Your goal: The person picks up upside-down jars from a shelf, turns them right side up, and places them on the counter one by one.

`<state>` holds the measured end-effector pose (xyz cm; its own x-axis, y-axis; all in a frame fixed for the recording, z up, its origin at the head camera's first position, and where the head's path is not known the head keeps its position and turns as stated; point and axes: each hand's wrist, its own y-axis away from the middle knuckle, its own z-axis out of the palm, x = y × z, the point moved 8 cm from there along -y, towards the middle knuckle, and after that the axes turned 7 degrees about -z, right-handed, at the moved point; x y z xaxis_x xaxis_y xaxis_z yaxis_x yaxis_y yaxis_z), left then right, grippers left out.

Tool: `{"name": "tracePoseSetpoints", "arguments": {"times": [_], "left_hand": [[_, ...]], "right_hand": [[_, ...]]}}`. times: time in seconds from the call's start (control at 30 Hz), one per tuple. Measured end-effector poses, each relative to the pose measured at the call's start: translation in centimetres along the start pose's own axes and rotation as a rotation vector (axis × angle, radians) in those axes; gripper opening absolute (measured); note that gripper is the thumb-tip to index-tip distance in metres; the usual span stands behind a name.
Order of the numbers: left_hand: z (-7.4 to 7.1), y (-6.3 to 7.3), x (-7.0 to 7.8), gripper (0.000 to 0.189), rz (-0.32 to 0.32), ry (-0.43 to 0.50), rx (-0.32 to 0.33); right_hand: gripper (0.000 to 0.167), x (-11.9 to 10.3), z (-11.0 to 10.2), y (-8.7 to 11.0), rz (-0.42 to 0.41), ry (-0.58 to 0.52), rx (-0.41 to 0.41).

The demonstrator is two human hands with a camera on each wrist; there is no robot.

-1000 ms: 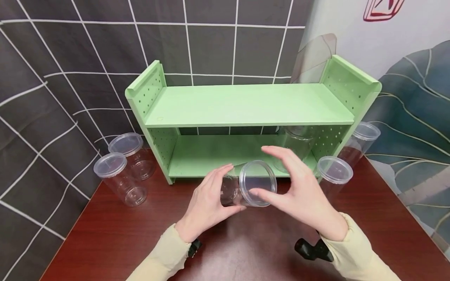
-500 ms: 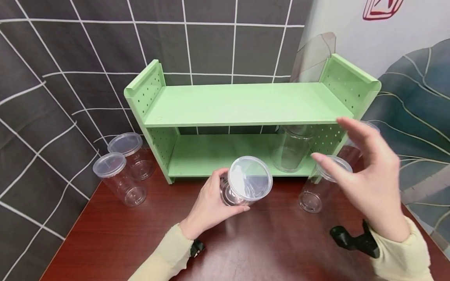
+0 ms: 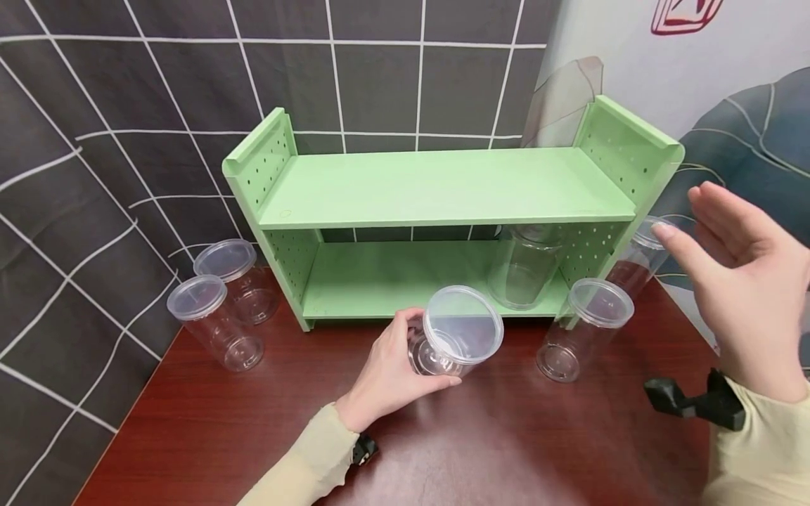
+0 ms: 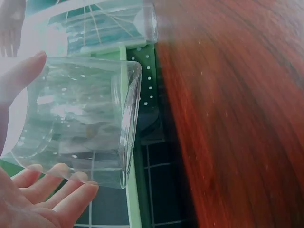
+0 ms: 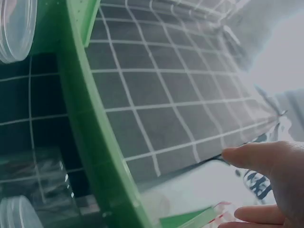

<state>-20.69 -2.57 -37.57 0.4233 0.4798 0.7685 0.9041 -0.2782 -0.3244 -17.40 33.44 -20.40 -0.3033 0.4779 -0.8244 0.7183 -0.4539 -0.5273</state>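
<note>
My left hand [image 3: 392, 369] grips a clear plastic jar [image 3: 436, 351] around its side, in front of the green shelf. Its translucent lid [image 3: 467, 327] tilts toward me. In the left wrist view the thumb and fingers lie on opposite sides of the jar [image 4: 80, 118]. My right hand [image 3: 753, 288] is up at the far right with thumb and fingers apart, holding nothing. Below and left of it a lidded jar [image 3: 591, 323] stands on the table. Another jar [image 3: 639, 260] behind that one is nearest the right hand and partly overlapped by the thumb.
A green two-level shelf [image 3: 443, 186] stands across the back of the brown table [image 3: 493, 436]. One clear jar [image 3: 525, 274] stands at the right of its lower level. Two lidded jars, a front one [image 3: 218, 327] and a rear one [image 3: 243, 274], stand left of the shelf.
My right hand has left the lid of the held jar and moved far right and up. The left hand has tilted the jar more upright and shifted it slightly right.
</note>
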Motion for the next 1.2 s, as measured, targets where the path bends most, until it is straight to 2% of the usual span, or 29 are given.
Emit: {"name": "tracePoseSetpoints", "arguments": {"times": [0.27,0.4,0.73,0.93,1.2], "left_hand": [[1.9,-0.6,0.0,0.098,-0.038,0.092,-0.069],[2.9,-0.9,0.0,0.097,-0.058,0.102,-0.086],[5.7,-2.1,-0.3,0.093,-0.080,0.160,-0.142],[6.6,-2.5,0.1,0.092,-0.070,0.153,-0.148],[7.3,-2.9,0.0,0.093,-0.110,0.105,-0.151]], "right_hand": [[0.066,2.4,1.7,-3.4,0.024,0.056,-0.176],[0.063,2.8,2.4,-4.6,0.027,0.046,-0.220],[0.058,3.0,2.9,-5.3,0.042,0.087,-0.186],[0.052,3.2,2.8,-5.3,0.004,0.128,-0.139],[0.048,2.8,2.7,-5.3,-0.045,0.234,-0.111]]}}
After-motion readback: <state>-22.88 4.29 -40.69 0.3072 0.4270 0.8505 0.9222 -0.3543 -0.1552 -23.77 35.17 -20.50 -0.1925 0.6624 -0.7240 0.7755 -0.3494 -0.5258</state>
